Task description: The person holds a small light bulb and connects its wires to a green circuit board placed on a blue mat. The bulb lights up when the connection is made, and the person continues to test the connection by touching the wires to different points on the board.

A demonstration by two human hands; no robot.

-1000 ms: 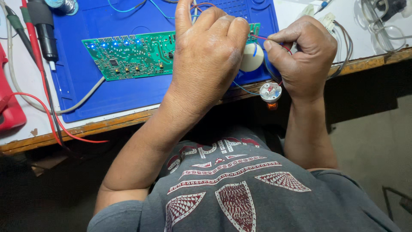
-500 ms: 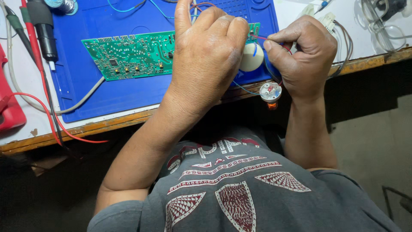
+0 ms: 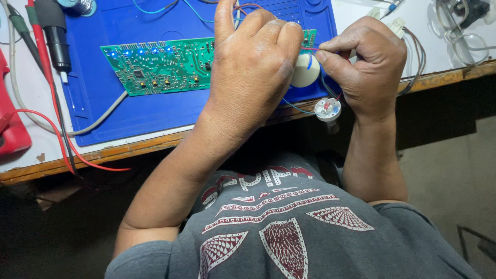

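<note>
My left hand (image 3: 253,77) is curled over the right end of the green circuit board (image 3: 160,67), fingers bent down onto it; what sits under the palm is hidden, so I cannot tell whether it grips anything or only steadies the board. My right hand (image 3: 364,64) is pinched narrow, thumb and forefinger closed on a thin red wire (image 3: 310,49) that runs left toward the board's end. Between my two hands sits a round white knob-like part (image 3: 306,71), and just below it, past the table's front edge, a small round component (image 3: 327,108) with red and blue leads hangs on its wires.

The board lies on the blue work mat (image 3: 155,113), its long axis running left to right along the table, nearly parallel to the front edge, the wider end toward my hands and the narrower end pointing to the left side. A row of lights (image 3: 139,51) glows blue on its far edge, so it looks powered. I judge the wiring at the right end is in hand, not finished: the red wire is in my fingers and the small component dangles loose.

Near the left edge lie a black-handled tool (image 3: 54,39), red and grey cables (image 3: 62,139), and a red device (image 3: 13,132). More white wiring (image 3: 413,46) lies toward the right corner.
</note>
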